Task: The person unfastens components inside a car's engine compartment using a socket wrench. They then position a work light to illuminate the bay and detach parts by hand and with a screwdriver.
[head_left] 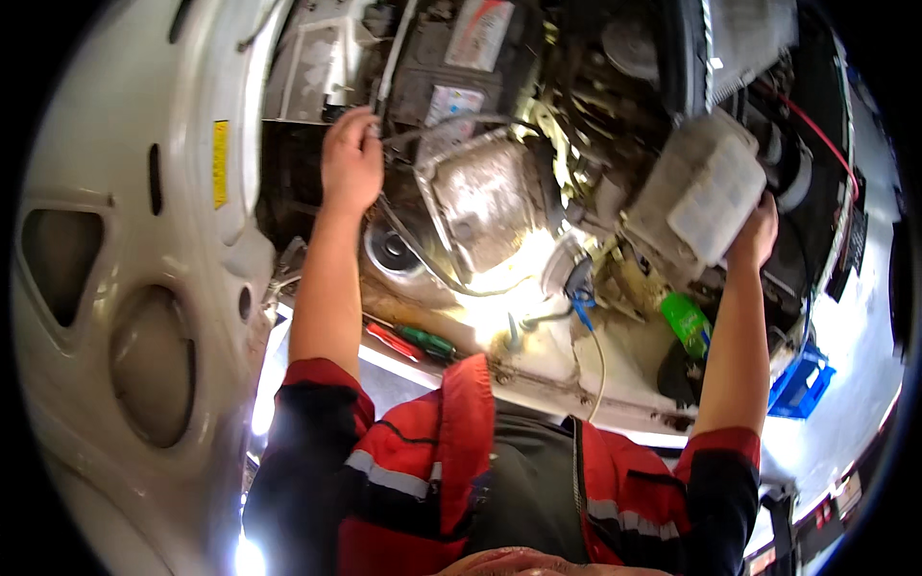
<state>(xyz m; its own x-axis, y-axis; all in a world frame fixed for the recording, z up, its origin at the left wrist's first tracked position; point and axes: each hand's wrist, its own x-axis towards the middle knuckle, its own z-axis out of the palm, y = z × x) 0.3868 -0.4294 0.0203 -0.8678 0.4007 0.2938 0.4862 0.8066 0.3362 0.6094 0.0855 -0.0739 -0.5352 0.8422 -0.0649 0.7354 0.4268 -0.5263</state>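
My left hand point(352, 163) is at the left of an open engine bay, beside the dark car battery point(423, 86). Its fingers are curled together by a thin dark cable point(408, 240); whatever sits between them is too small to make out. On the right, my right hand point(756, 233) lies against the side of a grey ribbed plastic box point(696, 197), which hides most of its fingers. Between my arms is a dirty, roughly square metal cover point(488, 197), brightly lit. A round strut mount point(392, 250) sits just right of my left forearm.
Red-handled pliers point(394, 341) and a green-handled tool point(427, 341) lie along the near edge. A blue-ended lead point(581, 302) trails a pale cable. Near my right forearm are a green bottle point(684, 322) and a blue box point(802, 382). The pale hood panel point(144, 269) fills the left.
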